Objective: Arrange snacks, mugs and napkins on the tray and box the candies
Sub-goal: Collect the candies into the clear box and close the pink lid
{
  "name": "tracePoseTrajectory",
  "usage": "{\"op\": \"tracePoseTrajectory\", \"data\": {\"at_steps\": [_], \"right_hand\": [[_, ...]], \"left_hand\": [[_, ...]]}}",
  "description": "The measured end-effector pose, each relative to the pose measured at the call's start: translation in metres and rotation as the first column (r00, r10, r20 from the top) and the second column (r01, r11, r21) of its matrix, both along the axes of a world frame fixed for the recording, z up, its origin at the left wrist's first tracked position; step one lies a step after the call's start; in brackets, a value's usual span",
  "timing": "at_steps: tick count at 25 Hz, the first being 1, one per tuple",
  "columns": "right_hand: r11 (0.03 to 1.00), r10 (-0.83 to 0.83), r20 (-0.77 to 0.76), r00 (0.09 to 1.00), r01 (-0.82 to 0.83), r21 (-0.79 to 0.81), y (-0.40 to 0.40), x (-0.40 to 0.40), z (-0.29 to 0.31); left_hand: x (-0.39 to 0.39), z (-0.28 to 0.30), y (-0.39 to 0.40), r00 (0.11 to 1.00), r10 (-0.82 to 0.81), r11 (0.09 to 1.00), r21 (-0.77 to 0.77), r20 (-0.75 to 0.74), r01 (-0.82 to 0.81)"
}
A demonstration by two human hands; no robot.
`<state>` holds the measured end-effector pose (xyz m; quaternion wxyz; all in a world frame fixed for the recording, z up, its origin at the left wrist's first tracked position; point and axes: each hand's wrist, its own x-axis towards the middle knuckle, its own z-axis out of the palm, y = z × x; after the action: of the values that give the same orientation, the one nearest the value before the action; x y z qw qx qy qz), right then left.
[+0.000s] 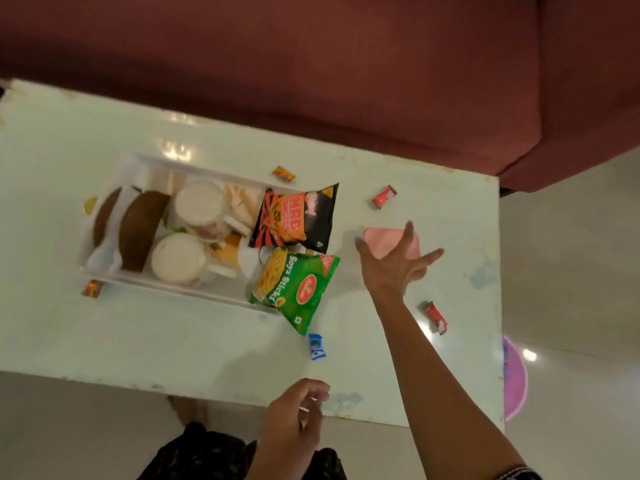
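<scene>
Home lounge: maroon sofa [311,64], low table [173,341].

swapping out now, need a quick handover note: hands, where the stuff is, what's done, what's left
Right hand: open, reaching over the pink box.
Left hand: loosely curled at the table's near edge; cannot tell if it holds anything.
Done: two mugs, the napkins and both snack packs sit on the tray, packs overhanging its right end.
Left: candies lie loose on the table, e.g. red ones and a blue one; none visibly boxed.
</scene>
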<state>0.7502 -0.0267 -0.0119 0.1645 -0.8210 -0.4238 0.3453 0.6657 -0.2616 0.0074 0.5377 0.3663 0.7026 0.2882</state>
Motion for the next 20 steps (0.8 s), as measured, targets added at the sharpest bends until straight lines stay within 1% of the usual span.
{"op": "tracePoseTrajectory", "data": {"at_steps": [4,5,7,9,10,13,16,18,20], "right_hand": [[0.984,0.177,0.135,0.975,-0.171,-0.060,0.015,-0.004,-0.029],[0.974,0.228,0.167,0.959,-0.224,-0.044,0.014,0.001,-0.034],[0.928,0.351,0.228,0.908,-0.371,0.047,0.004,0.018,-0.042],[0.873,0.442,0.212,0.872,-0.472,0.121,-0.013,0.034,-0.045],[0.868,0.454,0.182,0.872,-0.479,0.132,-0.024,0.040,-0.046],[0.918,0.379,0.137,0.915,-0.390,0.070,-0.049,0.052,-0.044],[0.952,0.307,0.024,0.951,-0.307,-0.012,-0.058,0.056,-0.034],[0.982,0.168,-0.122,0.978,-0.177,-0.061,-0.060,0.054,-0.028],[0.989,0.027,-0.237,0.971,-0.060,-0.134,-0.064,0.050,-0.022]], "left_hand": [[0.030,-0.017,0.002,0.998,0.046,0.995,-0.086,0.040,-0.042],[0.035,-0.019,0.006,0.997,0.069,0.991,-0.114,0.042,-0.064],[0.041,-0.021,0.018,0.991,0.113,0.984,-0.146,0.064,-0.103],[0.045,-0.023,0.033,0.980,0.174,0.975,-0.160,0.096,-0.157],[0.045,-0.024,0.040,0.970,0.216,0.966,-0.170,0.111,-0.195],[0.044,-0.033,0.063,0.940,0.315,0.935,-0.211,0.132,-0.284],[0.042,-0.041,0.082,0.914,0.364,0.922,-0.203,0.178,-0.328],[0.045,-0.040,0.097,0.863,0.429,0.894,-0.266,0.267,-0.361],[0.048,-0.041,0.112,0.784,0.508,0.844,-0.387,0.356,-0.371]]}}
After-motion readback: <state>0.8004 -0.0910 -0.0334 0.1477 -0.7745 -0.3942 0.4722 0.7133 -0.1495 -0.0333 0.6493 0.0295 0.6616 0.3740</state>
